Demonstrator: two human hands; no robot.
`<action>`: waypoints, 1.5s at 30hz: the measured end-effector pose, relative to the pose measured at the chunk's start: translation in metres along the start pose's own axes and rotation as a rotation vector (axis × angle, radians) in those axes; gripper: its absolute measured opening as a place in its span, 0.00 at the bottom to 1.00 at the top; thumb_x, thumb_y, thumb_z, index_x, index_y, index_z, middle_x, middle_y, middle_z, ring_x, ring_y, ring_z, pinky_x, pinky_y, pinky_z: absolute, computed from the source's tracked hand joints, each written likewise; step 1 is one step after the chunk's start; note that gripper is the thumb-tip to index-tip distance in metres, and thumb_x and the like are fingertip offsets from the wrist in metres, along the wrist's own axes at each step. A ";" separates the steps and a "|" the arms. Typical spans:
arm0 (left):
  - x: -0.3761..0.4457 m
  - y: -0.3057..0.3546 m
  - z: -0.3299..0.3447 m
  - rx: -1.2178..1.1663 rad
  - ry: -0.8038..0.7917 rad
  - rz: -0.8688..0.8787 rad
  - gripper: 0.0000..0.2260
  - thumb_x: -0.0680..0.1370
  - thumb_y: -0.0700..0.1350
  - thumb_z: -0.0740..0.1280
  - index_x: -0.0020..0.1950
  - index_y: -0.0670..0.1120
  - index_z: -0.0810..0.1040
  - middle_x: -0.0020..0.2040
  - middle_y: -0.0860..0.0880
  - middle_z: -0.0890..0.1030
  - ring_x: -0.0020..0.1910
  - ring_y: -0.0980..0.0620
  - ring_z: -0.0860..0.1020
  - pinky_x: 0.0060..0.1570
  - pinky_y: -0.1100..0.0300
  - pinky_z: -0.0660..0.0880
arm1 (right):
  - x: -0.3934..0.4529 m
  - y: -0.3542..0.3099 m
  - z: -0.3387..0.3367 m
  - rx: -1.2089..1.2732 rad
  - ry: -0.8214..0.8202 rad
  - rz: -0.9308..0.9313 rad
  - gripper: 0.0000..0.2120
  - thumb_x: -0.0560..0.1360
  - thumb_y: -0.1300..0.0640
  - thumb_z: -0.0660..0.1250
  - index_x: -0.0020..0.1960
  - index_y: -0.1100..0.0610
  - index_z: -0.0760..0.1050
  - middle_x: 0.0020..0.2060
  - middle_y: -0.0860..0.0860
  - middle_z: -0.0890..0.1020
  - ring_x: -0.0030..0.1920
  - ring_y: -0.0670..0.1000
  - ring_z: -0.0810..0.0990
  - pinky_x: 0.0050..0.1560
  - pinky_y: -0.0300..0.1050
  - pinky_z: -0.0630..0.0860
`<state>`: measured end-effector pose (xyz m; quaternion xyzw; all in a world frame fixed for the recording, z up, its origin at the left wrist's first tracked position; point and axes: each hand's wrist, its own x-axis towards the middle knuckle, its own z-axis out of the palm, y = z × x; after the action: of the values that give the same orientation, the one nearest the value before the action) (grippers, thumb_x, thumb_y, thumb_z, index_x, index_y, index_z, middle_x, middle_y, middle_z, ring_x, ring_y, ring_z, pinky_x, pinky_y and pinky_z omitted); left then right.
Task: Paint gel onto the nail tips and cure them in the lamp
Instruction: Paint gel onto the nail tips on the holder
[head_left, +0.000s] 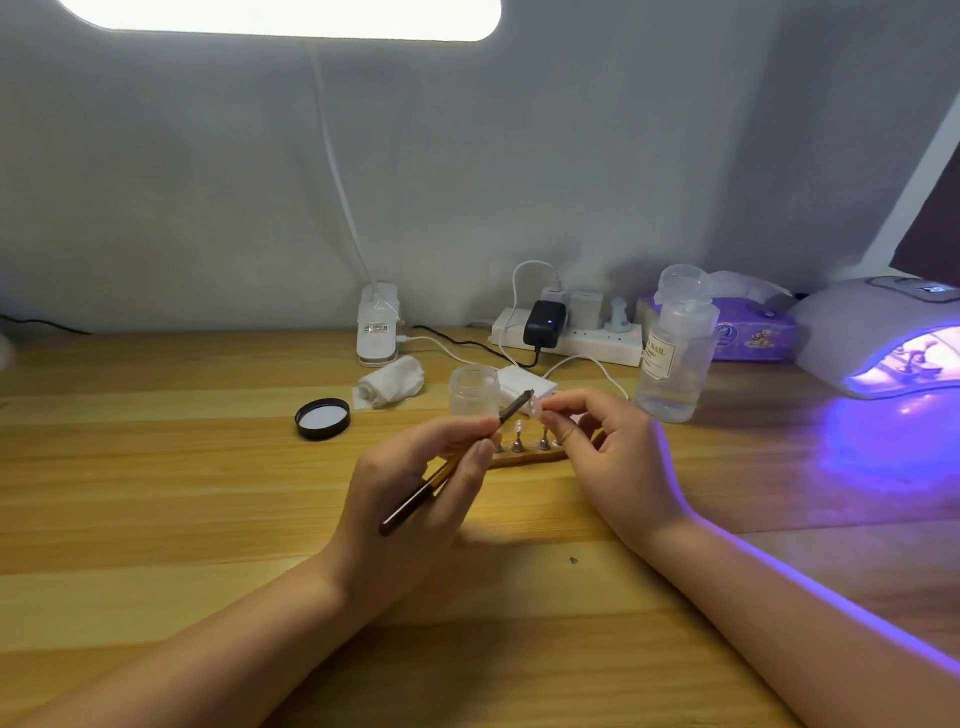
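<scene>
Clear nail tip (535, 409), small and glossy, pinched by right hand (608, 457) above wooden holder (524, 457). Left hand (415, 499) grips brush (457, 462), bristles touching tip. Beyond: open jar (474, 391); curing lamp (883, 338) glowing violet, far right.

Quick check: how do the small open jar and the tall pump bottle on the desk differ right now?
The jar is short and wide; the pump bottle is tall with a domed top. The jar stands uncapped behind the left hand; the bottle is closed and labelled, right of the right hand. Both are clear plastic, upright.
</scene>
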<state>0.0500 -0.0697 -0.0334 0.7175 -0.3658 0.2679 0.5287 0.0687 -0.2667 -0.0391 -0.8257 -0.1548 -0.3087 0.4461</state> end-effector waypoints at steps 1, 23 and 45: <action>0.000 0.000 -0.001 -0.007 0.000 -0.014 0.12 0.77 0.43 0.65 0.57 0.39 0.81 0.48 0.46 0.85 0.48 0.50 0.84 0.44 0.46 0.81 | 0.000 0.000 0.000 -0.013 0.003 0.000 0.06 0.75 0.60 0.70 0.51 0.55 0.81 0.41 0.47 0.83 0.37 0.47 0.78 0.37 0.40 0.75; -0.002 0.004 -0.002 0.033 -0.017 -0.059 0.10 0.77 0.46 0.64 0.51 0.44 0.82 0.44 0.50 0.85 0.46 0.53 0.83 0.45 0.49 0.79 | 0.001 0.000 0.000 -0.054 0.047 -0.002 0.07 0.73 0.60 0.71 0.50 0.54 0.82 0.41 0.47 0.84 0.37 0.45 0.80 0.38 0.42 0.78; -0.001 0.006 -0.001 0.099 0.009 -0.041 0.11 0.76 0.47 0.64 0.48 0.42 0.83 0.42 0.50 0.84 0.43 0.51 0.83 0.44 0.46 0.78 | 0.000 -0.002 0.000 -0.055 0.037 -0.020 0.05 0.74 0.60 0.71 0.48 0.53 0.82 0.37 0.43 0.82 0.33 0.47 0.78 0.34 0.48 0.77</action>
<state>0.0447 -0.0692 -0.0305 0.7490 -0.3349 0.2778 0.4997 0.0675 -0.2657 -0.0381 -0.8301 -0.1462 -0.3327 0.4230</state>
